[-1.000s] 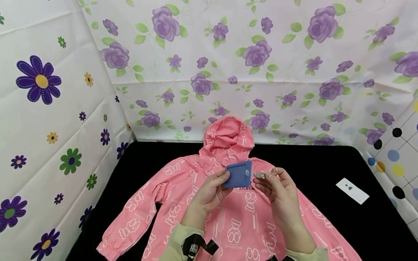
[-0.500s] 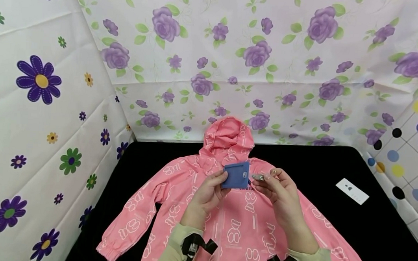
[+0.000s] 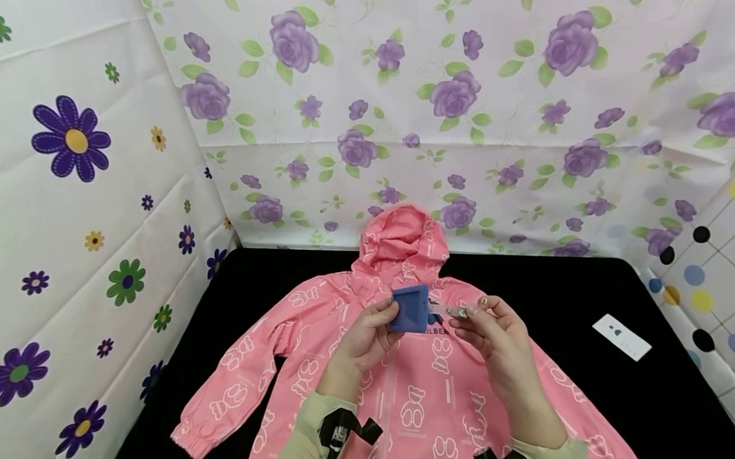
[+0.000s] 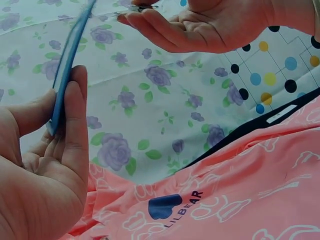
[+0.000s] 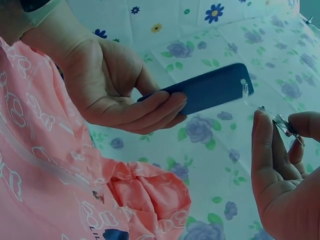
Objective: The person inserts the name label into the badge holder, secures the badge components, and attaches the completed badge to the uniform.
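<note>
My left hand [image 3: 364, 340] pinches a flat blue badge holder [image 3: 410, 309] by one edge, thumb on one side and fingers on the other. In the right wrist view the badge holder [image 5: 215, 92] has a small slot at its far end, with a clear strap end at it. My right hand [image 3: 495, 340] pinches a small metal badge clip [image 3: 457, 312] between thumb and fingertips, just right of the holder. A thin clear strap shows between clip [image 5: 285, 126] and holder. Below both hands lies a pink hooded jacket [image 3: 396, 397].
The jacket is spread on a black-covered table [image 3: 558, 288], its hood [image 3: 402, 242] toward the back. A white card [image 3: 621, 337] lies at the right of the table. Flower-printed cloths [image 3: 375, 84] stand behind and at the left; a dotted cloth [image 3: 723, 276] hangs at the right.
The badge holder has shifted slightly left and turned in my left hand. My right hand has moved a little right with the clip, widening the space between them.
</note>
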Demonstrator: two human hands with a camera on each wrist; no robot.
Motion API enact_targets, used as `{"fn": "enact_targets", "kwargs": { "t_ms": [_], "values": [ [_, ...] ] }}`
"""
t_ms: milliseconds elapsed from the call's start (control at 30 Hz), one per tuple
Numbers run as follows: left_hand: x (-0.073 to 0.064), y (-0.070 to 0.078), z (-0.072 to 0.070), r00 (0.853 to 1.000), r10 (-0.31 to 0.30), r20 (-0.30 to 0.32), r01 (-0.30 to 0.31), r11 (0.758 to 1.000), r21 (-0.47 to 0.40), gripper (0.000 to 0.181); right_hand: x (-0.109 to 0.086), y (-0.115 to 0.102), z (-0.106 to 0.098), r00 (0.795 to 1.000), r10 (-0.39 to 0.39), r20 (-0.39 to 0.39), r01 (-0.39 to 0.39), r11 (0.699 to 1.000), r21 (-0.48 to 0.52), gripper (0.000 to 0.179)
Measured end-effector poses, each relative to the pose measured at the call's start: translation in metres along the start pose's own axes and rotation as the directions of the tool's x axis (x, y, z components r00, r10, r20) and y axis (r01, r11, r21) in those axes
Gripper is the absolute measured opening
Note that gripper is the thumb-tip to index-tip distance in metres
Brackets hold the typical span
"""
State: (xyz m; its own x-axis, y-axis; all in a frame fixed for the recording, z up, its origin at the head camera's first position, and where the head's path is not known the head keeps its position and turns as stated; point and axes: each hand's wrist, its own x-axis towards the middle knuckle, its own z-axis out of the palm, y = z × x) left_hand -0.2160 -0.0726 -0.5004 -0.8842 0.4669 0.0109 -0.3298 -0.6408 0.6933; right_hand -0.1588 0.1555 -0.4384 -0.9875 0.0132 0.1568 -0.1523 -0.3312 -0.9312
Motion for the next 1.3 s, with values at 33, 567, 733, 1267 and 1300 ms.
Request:
{"fn": "enact_targets", "kwargs": {
  "t_ms": [33,567,733,1267,1300],
  "values": [
    [0.0,0.0,0.0,1.0,0.005,0.002,-0.005,1.0,-0.007,0.023,0.0,0.0,-0.001,1.0,-0.007,-0.004,0.007,1.0,0.001,0.008],
    [0.001,0.0,-0.005,0.999,0.025,-0.031,-0.025,1.0,-0.01,0.021,0.004,0.003,-0.008,0.999,-0.027,-0.039,0.026,0.999,-0.029,0.011],
    [0.0,0.002,-0.006,0.999,0.037,-0.03,-0.037,0.999,-0.027,0.024,0.005,0.005,-0.01,0.999,-0.046,-0.015,0.045,0.996,-0.074,0.02],
    [0.0,0.013,-0.006,0.993,0.076,-0.094,-0.077,0.997,-0.007,0.02,0.019,0.028,-0.033,0.994,0.073,0.079,-0.048,0.96,-0.275,0.028],
    [0.0,0.013,-0.005,0.993,0.071,-0.093,-0.071,0.997,-0.005,0.02,0.02,0.03,-0.035,0.99,0.096,0.1,-0.063,0.953,-0.296,0.029]
  ]
}}
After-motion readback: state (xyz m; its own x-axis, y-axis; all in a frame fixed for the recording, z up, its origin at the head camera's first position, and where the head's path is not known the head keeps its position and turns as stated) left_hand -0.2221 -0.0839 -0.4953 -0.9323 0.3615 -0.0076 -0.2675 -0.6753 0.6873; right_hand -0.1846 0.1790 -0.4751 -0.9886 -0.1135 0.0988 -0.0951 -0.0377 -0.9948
